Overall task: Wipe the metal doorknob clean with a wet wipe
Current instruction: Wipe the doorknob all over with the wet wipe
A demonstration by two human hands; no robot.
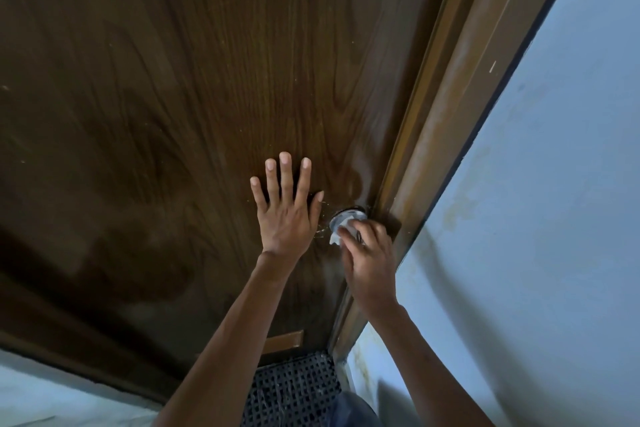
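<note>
The metal doorknob [346, 217] sits at the right edge of a dark wooden door [173, 97]; only its round base plate and a little of the knob show. My right hand [369, 263] is wrapped around the knob and presses a white wet wipe [335, 237] against it; a corner of the wipe sticks out below my fingers. My left hand [285, 208] lies flat on the door just left of the knob, fingers spread and pointing up, holding nothing.
A brown door frame [450, 114] runs along the door's right side, with a pale blue wall [554, 218] beyond it. A dark perforated mat [294, 388] lies on the floor at the door's foot.
</note>
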